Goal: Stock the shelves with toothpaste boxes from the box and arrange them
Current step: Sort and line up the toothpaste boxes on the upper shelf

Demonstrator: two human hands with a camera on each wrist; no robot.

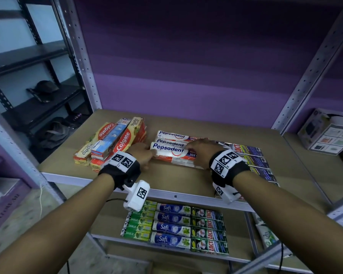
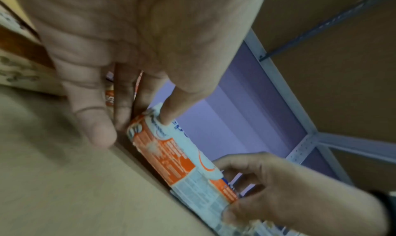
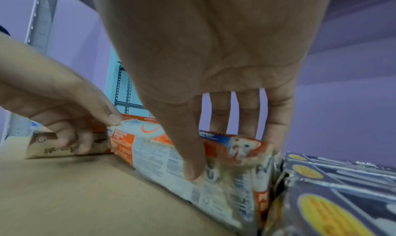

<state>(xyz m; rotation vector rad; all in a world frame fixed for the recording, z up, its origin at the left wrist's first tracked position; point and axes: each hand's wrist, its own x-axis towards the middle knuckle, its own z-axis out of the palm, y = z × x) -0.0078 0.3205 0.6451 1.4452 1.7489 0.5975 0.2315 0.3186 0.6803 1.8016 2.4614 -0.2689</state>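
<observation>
- At the shelf's (image 1: 115,175) left side, a loose pile of Colgate boxes (image 1: 115,141) lies askew; the yellow boxes' script we cannot read.
- Our left hand (image 1: 142,156) pinches the left end of the front Pepsodent box (image 1: 171,152), index finger on top.
- That box lies near the shelf's front edge, in front of two more Pepsodent boxes.
- Our right hand (image 1: 199,153) clamps its right end, thumb in front, fingers over the back; "10X" shows.
- We should press both ends evenly, sliding it flush against its row.
- Dark boxes (image 1: 253,159) touch it on the right; their lettering is unclear.
- The shelf below holds rows reading Darlie, Safi.
</observation>
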